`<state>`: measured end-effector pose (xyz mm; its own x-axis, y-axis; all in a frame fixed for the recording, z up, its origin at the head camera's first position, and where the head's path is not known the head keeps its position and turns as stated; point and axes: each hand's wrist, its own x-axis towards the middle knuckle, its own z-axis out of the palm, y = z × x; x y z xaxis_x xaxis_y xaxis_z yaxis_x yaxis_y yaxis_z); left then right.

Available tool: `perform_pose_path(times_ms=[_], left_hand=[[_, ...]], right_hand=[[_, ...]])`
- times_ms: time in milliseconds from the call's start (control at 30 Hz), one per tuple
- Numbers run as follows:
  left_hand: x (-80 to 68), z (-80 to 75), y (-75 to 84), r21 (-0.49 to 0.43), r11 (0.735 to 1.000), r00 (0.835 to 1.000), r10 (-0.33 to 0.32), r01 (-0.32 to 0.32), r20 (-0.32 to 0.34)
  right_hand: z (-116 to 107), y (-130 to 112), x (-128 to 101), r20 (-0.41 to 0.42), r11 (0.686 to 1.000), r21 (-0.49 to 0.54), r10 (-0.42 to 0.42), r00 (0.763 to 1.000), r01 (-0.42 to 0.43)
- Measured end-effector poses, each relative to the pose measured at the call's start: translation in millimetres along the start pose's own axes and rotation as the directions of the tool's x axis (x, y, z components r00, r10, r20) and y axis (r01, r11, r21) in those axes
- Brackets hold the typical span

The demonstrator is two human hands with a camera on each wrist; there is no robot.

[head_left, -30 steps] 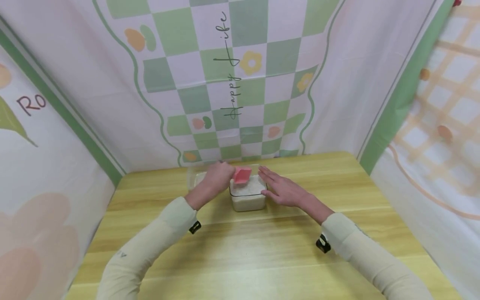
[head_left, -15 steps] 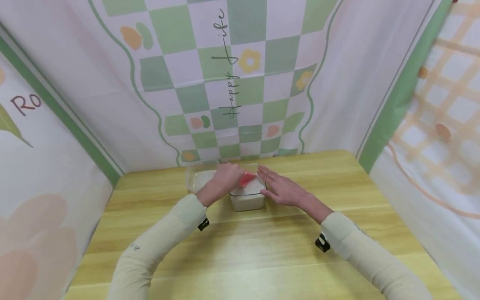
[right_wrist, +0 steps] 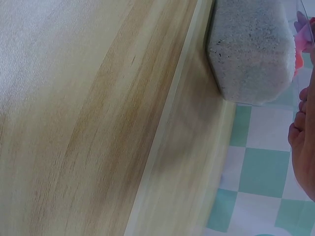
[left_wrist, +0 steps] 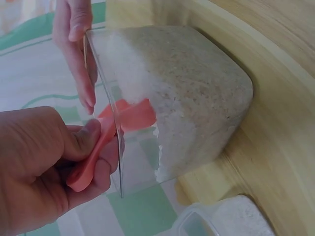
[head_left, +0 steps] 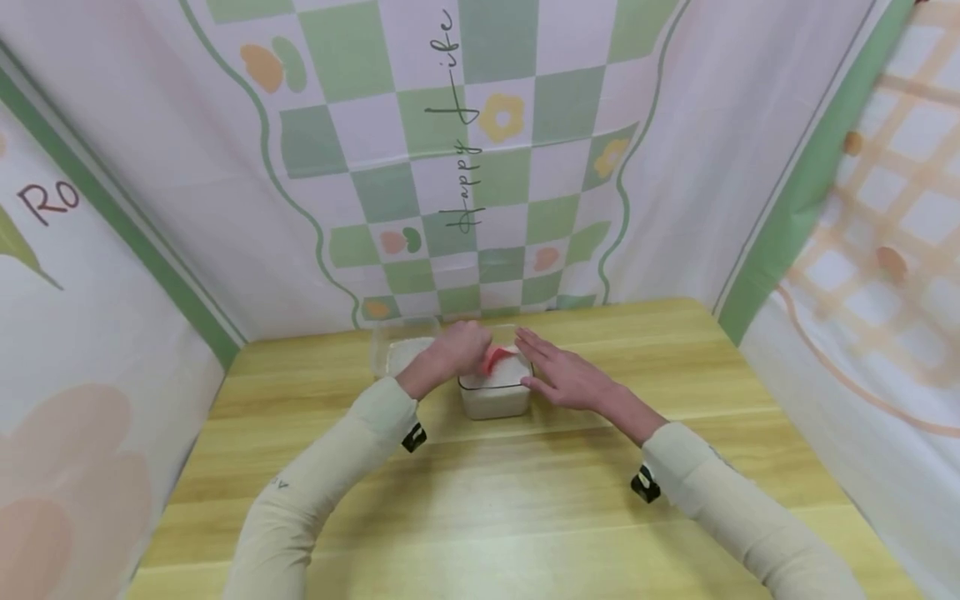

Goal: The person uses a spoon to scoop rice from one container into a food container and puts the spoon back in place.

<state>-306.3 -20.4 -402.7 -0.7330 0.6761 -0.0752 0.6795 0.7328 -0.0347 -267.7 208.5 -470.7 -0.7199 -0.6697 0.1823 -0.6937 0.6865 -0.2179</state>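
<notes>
holding a pink scoop [left_wrist: 106,140], the left hand [head_left: 456,353] curls its fingers and thumb [left_wrist: 86,142] tight round the handle. the front of the scoop dips into a clear box [head_left: 495,396] that is full of white grains. the box stands on the desk [head_left: 525,492], near the far edge and about in the middle of it.

the right hand [head_left: 564,377] lies flat against the right side of the box. its fingers are straight and close together, and the tips [left_wrist: 81,64] touch the rim at the far side. in the right wrist view only a bit of this hand [right_wrist: 301,147] shows at the edge, next to the grain box [right_wrist: 252,49].

a second clear box [head_left: 401,354] with white grains stands just to the left of the first one, partly hidden behind the left hand. a corner of it [left_wrist: 221,221] shows low in the left wrist view.

a cloth with green and white squares [head_left: 480,167] hangs behind the far edge of the desk. both arms wear pale sleeves [head_left: 322,483].
</notes>
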Motion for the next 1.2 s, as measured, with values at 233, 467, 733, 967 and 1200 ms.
perform_pose_path(times_ms=[233,467,733,967,1200], left_hand=[[-1.5,0.1,-4.7,-0.140,0.990,0.999,0.001,0.005,0.041],[-6.1,0.3,-12.7,-0.289,0.956,0.995,-0.020,0.046,0.093],[-15.4,3.2,-23.7,-0.479,0.871,0.991,-0.054,0.106,0.120],[-28.6,8.6,-35.7,-0.660,0.731,0.984,-0.093,0.172,0.153],[-41.4,12.7,-43.3,-0.764,0.617,0.982,-0.113,0.187,0.149]], right_hand=[[-0.2,0.7,0.6,-0.002,1.000,0.007,-0.002,1.000,0.002],[-1.1,0.1,1.0,0.023,1.000,0.023,0.011,1.000,-0.011],[0.4,0.9,1.8,0.022,1.000,0.026,0.018,1.000,-0.018],[1.0,0.5,2.3,0.039,0.999,0.033,0.029,0.999,-0.031],[1.6,0.4,1.8,0.017,0.999,0.043,0.026,1.000,-0.027]])
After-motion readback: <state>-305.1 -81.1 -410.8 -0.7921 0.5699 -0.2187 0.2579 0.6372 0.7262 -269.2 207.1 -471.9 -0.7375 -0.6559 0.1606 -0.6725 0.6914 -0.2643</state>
